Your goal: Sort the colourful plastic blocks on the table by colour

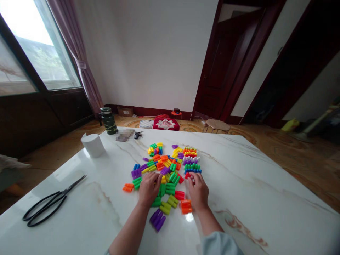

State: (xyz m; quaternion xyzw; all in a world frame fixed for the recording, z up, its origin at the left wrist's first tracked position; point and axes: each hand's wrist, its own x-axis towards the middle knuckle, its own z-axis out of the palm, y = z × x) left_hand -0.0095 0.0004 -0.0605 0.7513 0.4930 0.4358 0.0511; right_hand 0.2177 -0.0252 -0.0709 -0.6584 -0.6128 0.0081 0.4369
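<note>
Coloured plastic pieces lie in a loose spread on the white marbled table (pixel 228 198). My right hand (pixel 198 187) is closed on a small red piece (pixel 187 175), just below the rows of blocks. Those rows (pixel 191 161) run orange, yellow, white, purple, green and blue, set close together. Over the left part of the spread, my left hand (pixel 150 187) has its fingers curled together beside green and yellow pieces; what they hold, if anything, is hidden. A purple piece (pixel 157 220) and an orange piece (pixel 186 207) lie nearest to me.
Black scissors (pixel 54 202) lie at the left. A white paper roll (pixel 92 145), a camouflage flask (pixel 108 121), a blurred-out item (pixel 124 135) and keys (pixel 138 135) stand or lie toward the far left edge. A round stool (pixel 217 124) is beyond the table.
</note>
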